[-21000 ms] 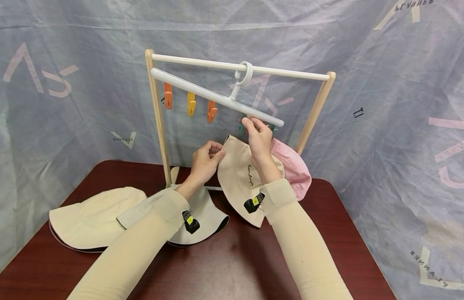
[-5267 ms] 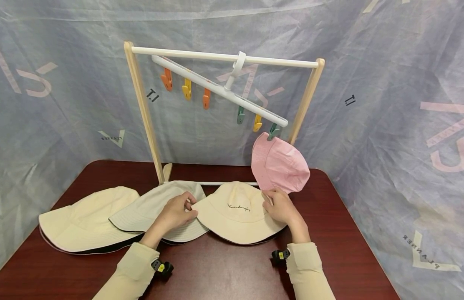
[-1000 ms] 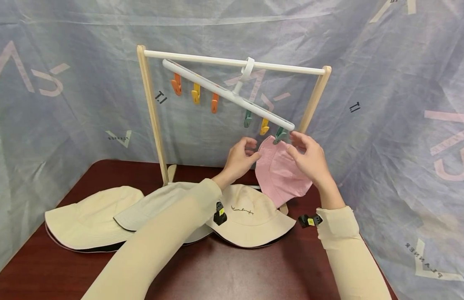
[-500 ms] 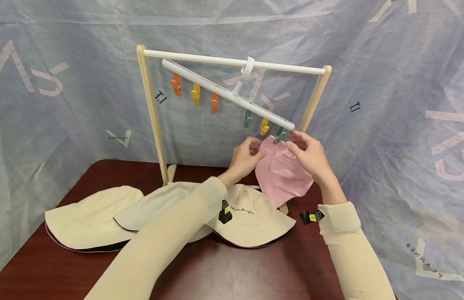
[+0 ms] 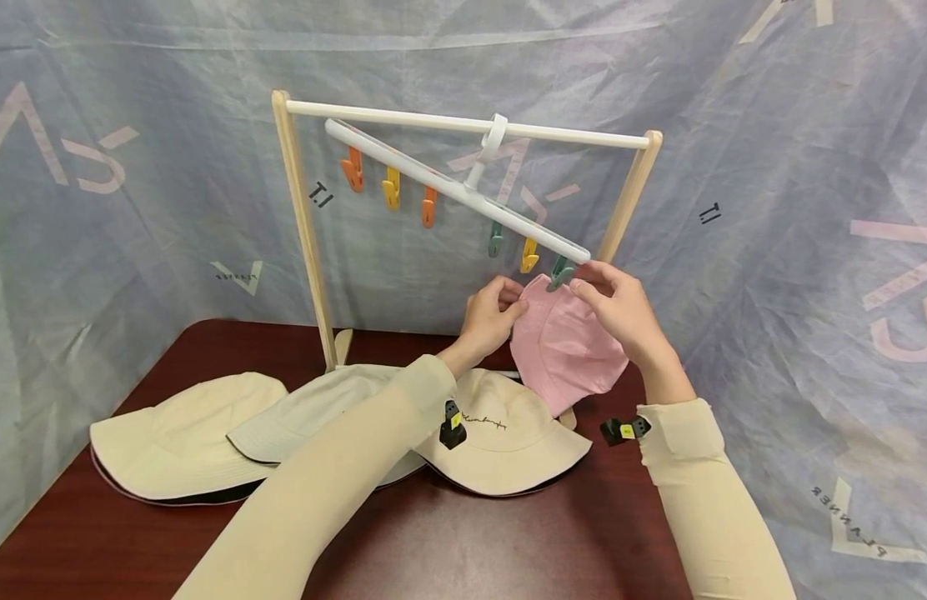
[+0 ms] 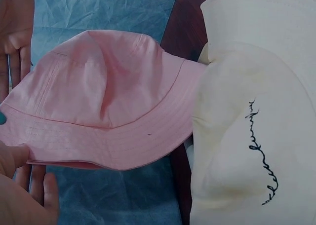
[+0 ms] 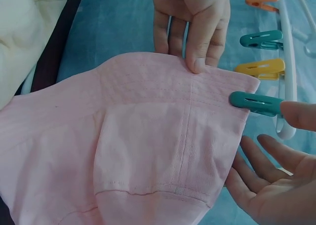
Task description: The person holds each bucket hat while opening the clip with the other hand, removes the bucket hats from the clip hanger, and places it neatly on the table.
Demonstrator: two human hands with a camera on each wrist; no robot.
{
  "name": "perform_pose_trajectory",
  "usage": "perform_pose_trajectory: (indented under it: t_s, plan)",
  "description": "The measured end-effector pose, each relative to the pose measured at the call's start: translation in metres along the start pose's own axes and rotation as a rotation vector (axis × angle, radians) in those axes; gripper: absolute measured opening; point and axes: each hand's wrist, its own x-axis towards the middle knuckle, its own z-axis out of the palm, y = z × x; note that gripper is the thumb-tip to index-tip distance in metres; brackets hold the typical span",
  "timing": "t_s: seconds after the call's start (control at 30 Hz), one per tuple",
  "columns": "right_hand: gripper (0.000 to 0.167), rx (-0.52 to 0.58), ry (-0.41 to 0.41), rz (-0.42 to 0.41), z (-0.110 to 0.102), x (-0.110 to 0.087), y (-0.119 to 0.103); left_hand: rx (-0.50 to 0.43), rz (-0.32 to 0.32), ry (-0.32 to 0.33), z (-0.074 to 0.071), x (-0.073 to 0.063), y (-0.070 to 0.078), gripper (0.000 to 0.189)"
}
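A pink bucket hat (image 5: 564, 342) hangs by its brim from a green clip (image 7: 256, 102) at the low right end of the white hanger (image 5: 463, 192). My left hand (image 5: 489, 317) pinches the brim's edge left of the clip, thumb in front and fingers behind, as the right wrist view shows. My right hand (image 5: 621, 304) is at the clip's other side. Its thumb (image 7: 298, 115) overlaps the clip's tail, while its fingers (image 7: 266, 161) spread apart from it, beside the hat. The clip still bites the brim.
The hanger tilts from a white-railed wooden rack (image 5: 298, 217). Several other clips, among them a yellow clip (image 5: 529, 254), hang without hats. A beige hat (image 5: 501, 433) with black script, a grey hat (image 5: 321, 408) and a cream hat (image 5: 186, 433) lie on the dark red table (image 5: 463, 542).
Over the last second, my left hand has moved right to take the pink brim, and my right hand has come slightly closer to the clip. Earlier, the beige hat was lowered to the table.
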Motion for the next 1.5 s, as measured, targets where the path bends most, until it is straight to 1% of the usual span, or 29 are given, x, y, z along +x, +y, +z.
perform_pose_trajectory:
  t_s: [0.13,0.27,0.4,0.67,0.83,0.93,1.1,1.2,1.5]
  plan:
    - [0.055,0.079,-0.022,0.029,0.001,0.002,-0.001,0.002,-0.007,0.001,0.0,-0.002,-0.002,0.017]
    - [0.054,0.135,-0.035,0.046,0.003,0.005,0.003,0.006,-0.021,-0.004,0.001,-0.003,-0.003,0.017]
    - [0.055,0.172,-0.052,0.051,0.005,0.009,0.007,0.01,-0.031,-0.007,0.002,-0.004,-0.002,0.016]
    - [0.058,0.245,-0.111,0.073,0.005,0.013,0.01,0.012,-0.021,-0.015,0.004,-0.004,0.002,0.016]
    - [0.054,0.325,-0.109,0.051,0.006,0.016,0.015,0.007,-0.011,-0.012,0.005,-0.005,0.002,0.016]
    - [0.054,0.408,-0.107,0.036,0.008,0.017,0.017,0.008,-0.01,-0.013,0.005,-0.005,0.002,0.016]
    - [0.06,0.558,-0.117,0.029,0.011,0.018,0.021,0.006,-0.018,-0.01,0.006,-0.004,0.001,0.016]
    - [0.059,0.618,-0.119,0.024,0.012,0.019,0.021,0.004,-0.024,-0.005,0.007,-0.005,0.001,0.015]
    - [0.055,0.686,-0.111,0.017,0.014,0.018,0.021,-0.001,-0.029,0.003,0.007,-0.006,0.003,0.014]
